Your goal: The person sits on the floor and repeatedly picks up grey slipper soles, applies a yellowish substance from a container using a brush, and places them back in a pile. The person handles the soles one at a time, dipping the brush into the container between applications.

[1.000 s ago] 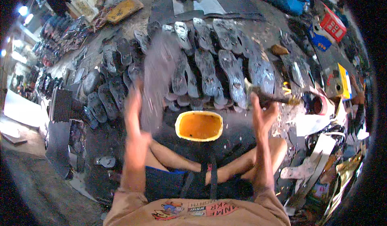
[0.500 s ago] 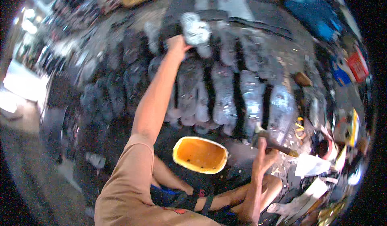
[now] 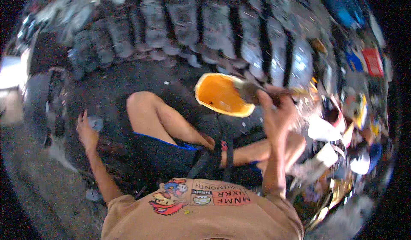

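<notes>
A flat brush [image 3: 248, 91] with a dark handle is in my right hand [image 3: 278, 113], its bristles over the right rim of a cut-open tub [image 3: 200, 99]. Amber, glue-like liquid [image 3: 220, 94] covers the inside of the tub, which sits on the dark floor in front of my legs. Far to the left, my left hand [image 3: 87, 131] reaches down with its fingers apart and nothing visible in them. Beside those fingers lies a small pale grey, rounded piece [image 3: 96, 123]; whether they touch it, I cannot tell.
Rows of grey, foot-shaped soles [image 3: 184, 19] spread across the far floor, some shiny. Right of me are white scraps [image 3: 323, 128], a red box [image 3: 372, 62] and a blue item [image 3: 354, 61]. A blue bundle [image 3: 338, 2] lies far right. My bent legs [image 3: 147, 116] flank the tub.
My left hand has left a pale shiny sole at the far rows and swung back to the lower left. The brush has moved left to the tub. The whole view has shifted.
</notes>
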{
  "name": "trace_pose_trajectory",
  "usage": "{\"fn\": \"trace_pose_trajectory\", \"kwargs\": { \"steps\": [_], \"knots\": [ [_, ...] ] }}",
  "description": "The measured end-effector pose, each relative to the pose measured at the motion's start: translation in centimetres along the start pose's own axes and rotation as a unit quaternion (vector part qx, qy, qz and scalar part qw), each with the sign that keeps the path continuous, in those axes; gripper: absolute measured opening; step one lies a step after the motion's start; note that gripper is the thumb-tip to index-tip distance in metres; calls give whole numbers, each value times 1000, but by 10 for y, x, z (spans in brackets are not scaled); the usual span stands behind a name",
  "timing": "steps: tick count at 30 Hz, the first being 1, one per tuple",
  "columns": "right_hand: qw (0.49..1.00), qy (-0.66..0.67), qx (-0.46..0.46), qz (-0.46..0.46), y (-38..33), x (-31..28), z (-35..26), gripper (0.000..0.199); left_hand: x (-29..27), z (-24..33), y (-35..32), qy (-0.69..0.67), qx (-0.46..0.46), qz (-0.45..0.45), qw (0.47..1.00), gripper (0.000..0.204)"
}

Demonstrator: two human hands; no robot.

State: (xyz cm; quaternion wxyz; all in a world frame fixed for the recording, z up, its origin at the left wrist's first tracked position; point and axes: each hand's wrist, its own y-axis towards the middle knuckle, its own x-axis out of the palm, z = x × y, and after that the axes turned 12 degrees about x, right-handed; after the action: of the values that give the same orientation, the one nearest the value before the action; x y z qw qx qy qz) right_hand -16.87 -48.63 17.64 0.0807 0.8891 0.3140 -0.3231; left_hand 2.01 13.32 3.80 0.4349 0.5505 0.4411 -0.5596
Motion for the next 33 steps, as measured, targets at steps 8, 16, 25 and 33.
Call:
{"fn": "trace_pose_trajectory", "kwargs": {
  "steps": [8, 16, 25, 33],
  "knots": [
    [968, -137, -208, -14, -5, 54, 73, 19, 26, -66, -6, -80, 66, 244, 964, 39],
    [994, 45, 7, 103, 6, -15, 100, 25, -108, 238, -47, -460, 98, -18, 882, 38],
    [829, 513, 212, -76, -25, -33, 88, 32, -107, 293, -116, -83, 262, 76, 958, 47],
    [591, 734, 304, -138, 0, -51, 93, 26, -71, 262, -112, -240, 274, 40, 931, 57]
  ]
}}
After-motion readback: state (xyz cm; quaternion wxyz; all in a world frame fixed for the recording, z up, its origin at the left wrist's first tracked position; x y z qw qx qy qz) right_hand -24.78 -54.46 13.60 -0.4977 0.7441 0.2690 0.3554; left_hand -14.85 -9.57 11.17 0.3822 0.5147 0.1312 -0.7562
